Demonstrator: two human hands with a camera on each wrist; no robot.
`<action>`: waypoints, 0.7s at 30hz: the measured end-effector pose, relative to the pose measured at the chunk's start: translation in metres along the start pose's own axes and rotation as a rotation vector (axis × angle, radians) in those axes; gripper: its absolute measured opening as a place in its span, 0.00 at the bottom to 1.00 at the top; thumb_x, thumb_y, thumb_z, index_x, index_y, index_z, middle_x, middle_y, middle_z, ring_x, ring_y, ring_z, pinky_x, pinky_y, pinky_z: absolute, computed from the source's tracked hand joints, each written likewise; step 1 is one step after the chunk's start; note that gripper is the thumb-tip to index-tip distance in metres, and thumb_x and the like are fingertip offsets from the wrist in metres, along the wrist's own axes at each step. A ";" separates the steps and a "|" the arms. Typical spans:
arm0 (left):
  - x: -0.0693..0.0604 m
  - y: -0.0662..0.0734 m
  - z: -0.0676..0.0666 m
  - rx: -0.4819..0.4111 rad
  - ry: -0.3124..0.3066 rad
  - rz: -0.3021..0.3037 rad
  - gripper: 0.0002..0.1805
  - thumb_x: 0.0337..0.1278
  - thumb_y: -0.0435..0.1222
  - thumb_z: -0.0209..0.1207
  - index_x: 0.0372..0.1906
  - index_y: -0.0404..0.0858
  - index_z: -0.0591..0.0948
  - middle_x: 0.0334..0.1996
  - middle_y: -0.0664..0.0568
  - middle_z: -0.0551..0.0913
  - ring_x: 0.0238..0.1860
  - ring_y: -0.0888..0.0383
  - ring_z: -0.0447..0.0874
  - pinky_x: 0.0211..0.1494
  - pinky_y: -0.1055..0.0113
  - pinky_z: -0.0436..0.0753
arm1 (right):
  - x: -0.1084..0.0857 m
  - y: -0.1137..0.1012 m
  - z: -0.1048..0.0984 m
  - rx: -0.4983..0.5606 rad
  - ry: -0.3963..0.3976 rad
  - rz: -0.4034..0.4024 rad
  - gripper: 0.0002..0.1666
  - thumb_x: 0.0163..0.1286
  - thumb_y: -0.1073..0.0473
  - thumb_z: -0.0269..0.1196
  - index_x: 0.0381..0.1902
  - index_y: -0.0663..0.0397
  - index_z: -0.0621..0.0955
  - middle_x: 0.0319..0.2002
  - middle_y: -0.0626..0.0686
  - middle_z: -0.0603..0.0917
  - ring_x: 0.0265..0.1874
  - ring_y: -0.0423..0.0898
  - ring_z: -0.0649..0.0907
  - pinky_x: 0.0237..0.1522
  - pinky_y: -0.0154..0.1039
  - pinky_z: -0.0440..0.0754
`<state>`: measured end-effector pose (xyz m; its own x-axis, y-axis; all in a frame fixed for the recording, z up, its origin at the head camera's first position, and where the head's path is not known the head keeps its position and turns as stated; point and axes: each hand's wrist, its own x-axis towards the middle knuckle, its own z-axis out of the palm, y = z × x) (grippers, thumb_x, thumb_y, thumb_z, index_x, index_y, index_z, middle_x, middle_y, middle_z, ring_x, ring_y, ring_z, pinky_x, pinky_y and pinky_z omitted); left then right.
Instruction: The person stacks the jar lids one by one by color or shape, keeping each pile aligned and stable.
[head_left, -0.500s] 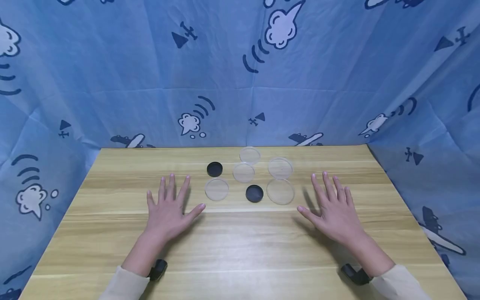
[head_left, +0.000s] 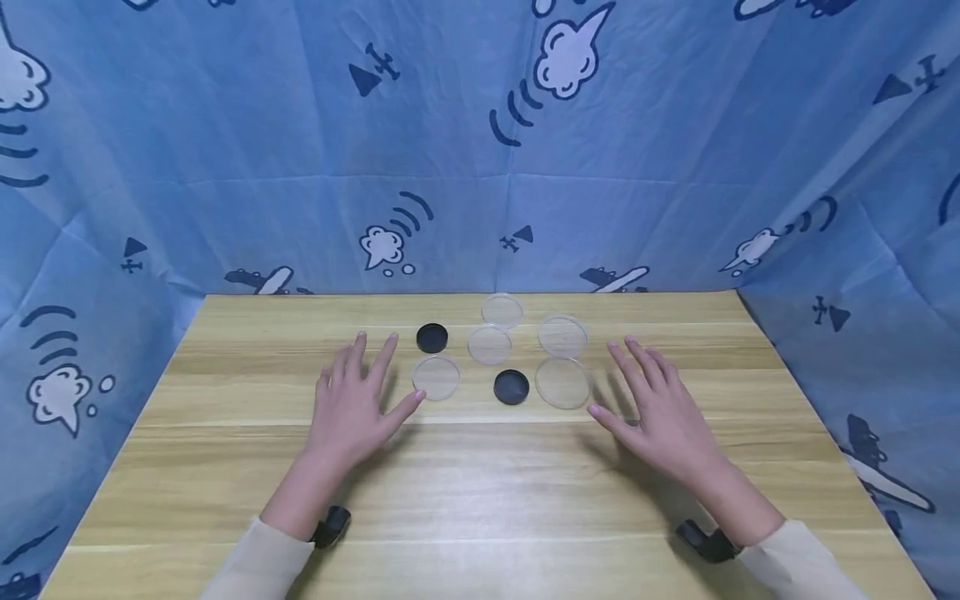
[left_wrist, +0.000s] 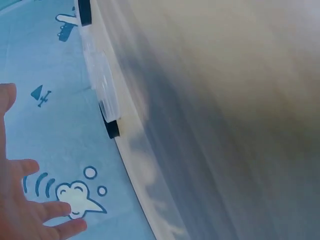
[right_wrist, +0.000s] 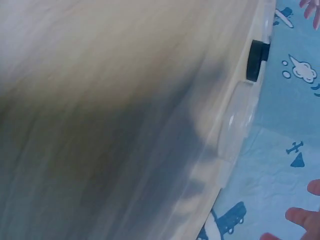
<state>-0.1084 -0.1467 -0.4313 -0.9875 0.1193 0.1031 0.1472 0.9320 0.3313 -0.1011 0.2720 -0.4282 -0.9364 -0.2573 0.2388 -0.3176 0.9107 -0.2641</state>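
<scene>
My left hand (head_left: 348, 417) hovers over the table's left half, fingers spread and holding nothing. Its thumb tip lines up with the rim of a clear shallow round piece (head_left: 436, 378); I cannot tell if they touch. My right hand (head_left: 663, 417) is likewise spread, just right of a larger clear round piece (head_left: 562, 383). Between the hands lie two black discs, one further back on the left (head_left: 432, 338) and one nearer the middle (head_left: 512, 387). More clear round pieces sit behind: one central (head_left: 490, 345), one furthest back (head_left: 502, 311), one to the right (head_left: 563, 336).
The light wood table (head_left: 480, 500) ends at a blue patterned cloth (head_left: 450, 150), which hangs behind it and along both sides. Each wrist wears a black band device, on the left (head_left: 332, 527) and on the right (head_left: 708, 542).
My left hand has shifted right and a little forward, toward the round pieces. The right hand has edged slightly left, its fingers a bit closer together. The discs have not moved on the table.
</scene>
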 end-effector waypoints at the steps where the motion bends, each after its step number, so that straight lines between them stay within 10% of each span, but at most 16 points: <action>1: 0.001 0.003 -0.001 -0.026 0.006 0.003 0.50 0.65 0.70 0.54 0.85 0.56 0.52 0.83 0.36 0.53 0.81 0.32 0.56 0.74 0.27 0.65 | 0.001 -0.001 0.000 0.027 0.008 -0.009 0.55 0.68 0.37 0.68 0.84 0.44 0.57 0.80 0.65 0.63 0.76 0.71 0.64 0.68 0.75 0.67; 21: 0.029 0.068 0.026 -0.624 -0.092 0.137 0.34 0.68 0.48 0.66 0.74 0.42 0.72 0.62 0.38 0.81 0.60 0.42 0.84 0.59 0.49 0.87 | 0.038 -0.049 0.027 0.521 -0.132 -0.055 0.34 0.72 0.59 0.69 0.70 0.67 0.72 0.64 0.68 0.79 0.60 0.63 0.83 0.61 0.54 0.85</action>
<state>-0.1286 -0.0712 -0.4308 -0.9541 0.2780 0.1112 0.2501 0.5356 0.8066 -0.1255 0.2089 -0.4310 -0.9165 -0.3689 0.1550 -0.3674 0.6222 -0.6913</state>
